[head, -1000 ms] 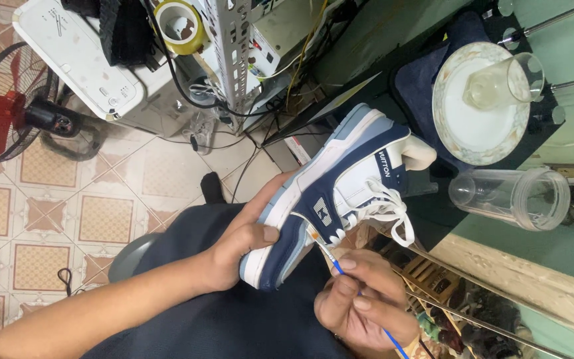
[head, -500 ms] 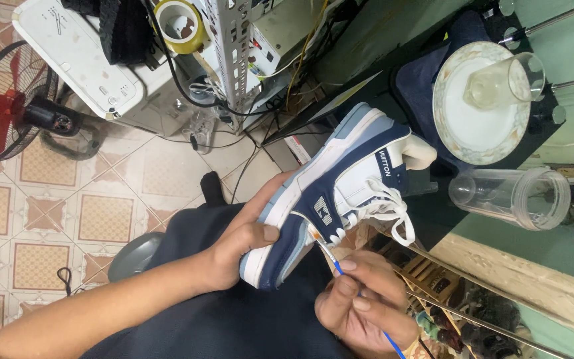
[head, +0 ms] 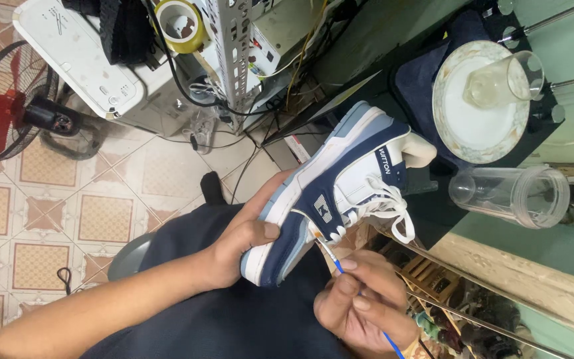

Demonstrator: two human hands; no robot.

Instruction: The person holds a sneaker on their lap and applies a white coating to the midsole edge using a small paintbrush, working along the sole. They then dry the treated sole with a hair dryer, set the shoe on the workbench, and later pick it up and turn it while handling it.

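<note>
Right fingers: the fingertips [head: 348, 284] of the right hand [head: 360, 312] are pinched together on a thin blue brush [head: 337, 267], the way you hold a pencil, so the tip can go just where it is wanted.
Brush tip: it touches the side of the shoe [head: 332, 193], on the dark blue part near the toe.
Left fingers: the left hand [head: 244, 242] is wrapped tight around the toe end of the shoe, thumb on top and the other fingers under the sole. This keeps the shoe from wobbling.
Shoe: it is blue and white with white laces. It is held up in the air over the lap, tipped on its side so the painted part faces up to the eyes. Its heel points at the near corner of the dark table [head: 433, 199].
Table: a plate [head: 453, 126] with a glass cup [head: 499, 80] on it sits in the middle. A clear plastic jar [head: 509, 194] lies on its side at the table's edge, close to the heel but not touching it.
Floor: a red fan [head: 1, 103] stands far off on the tiles.
</note>
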